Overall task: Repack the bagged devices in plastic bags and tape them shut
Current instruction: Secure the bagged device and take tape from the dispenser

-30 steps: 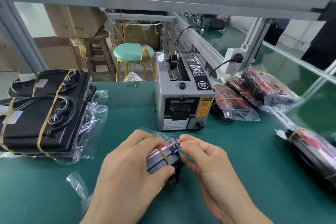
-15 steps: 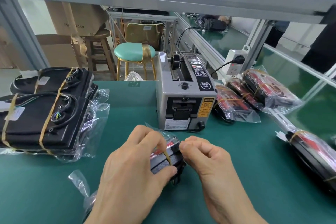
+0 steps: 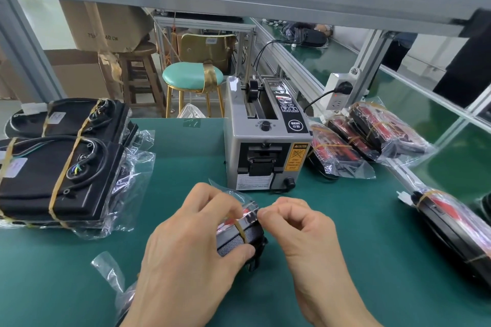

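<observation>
A small black and red device (image 3: 239,236), bound with a yellow rubber band and wrapped in a clear plastic bag, sits on the green bench in front of me. My left hand (image 3: 191,255) grips it from the left, thumb on its near side and fingers over its top. My right hand (image 3: 300,236) pinches the bag's edge at the device's upper right corner with curled fingers. The bag's loose tail (image 3: 111,271) trails out to the left under my left wrist. A grey tape dispenser (image 3: 265,141) stands just behind the device.
Two large black devices (image 3: 58,167) in plastic, banded with yellow, lie at the left. Several bagged red and black devices (image 3: 366,138) lie right of the dispenser, and another (image 3: 451,225) at the far right edge. A power socket (image 3: 340,90) hangs on the frame.
Both hands stay on the device. My right fingers have curled tighter and now pinch the bag's edge at the corner; my left fingers have shifted slightly over the top.
</observation>
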Motion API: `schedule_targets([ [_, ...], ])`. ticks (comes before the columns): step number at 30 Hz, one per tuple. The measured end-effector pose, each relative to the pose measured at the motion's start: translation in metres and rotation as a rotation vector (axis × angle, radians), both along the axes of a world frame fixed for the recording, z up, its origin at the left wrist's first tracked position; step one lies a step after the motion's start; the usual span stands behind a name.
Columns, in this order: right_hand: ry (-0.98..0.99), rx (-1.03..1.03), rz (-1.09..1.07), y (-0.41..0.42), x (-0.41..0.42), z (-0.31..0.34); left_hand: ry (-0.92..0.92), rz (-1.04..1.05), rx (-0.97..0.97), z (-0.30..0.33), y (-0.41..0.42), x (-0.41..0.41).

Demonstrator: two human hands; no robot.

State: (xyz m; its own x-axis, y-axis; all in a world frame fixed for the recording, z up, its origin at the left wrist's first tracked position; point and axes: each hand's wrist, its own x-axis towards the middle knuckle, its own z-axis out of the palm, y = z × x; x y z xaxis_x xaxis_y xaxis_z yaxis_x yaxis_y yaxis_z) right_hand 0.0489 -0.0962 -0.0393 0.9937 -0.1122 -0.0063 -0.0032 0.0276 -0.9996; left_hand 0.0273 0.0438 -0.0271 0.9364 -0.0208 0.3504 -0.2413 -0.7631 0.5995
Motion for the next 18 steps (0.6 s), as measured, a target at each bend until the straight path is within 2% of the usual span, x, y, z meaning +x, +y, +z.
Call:
schedule_targets([
  [18, 0.018, 0.03, 0.019, 0.0007, -0.0004, 0.0002, 0.019, 0.0, -0.01, 0.0015, 0.0002, -0.0004],
])
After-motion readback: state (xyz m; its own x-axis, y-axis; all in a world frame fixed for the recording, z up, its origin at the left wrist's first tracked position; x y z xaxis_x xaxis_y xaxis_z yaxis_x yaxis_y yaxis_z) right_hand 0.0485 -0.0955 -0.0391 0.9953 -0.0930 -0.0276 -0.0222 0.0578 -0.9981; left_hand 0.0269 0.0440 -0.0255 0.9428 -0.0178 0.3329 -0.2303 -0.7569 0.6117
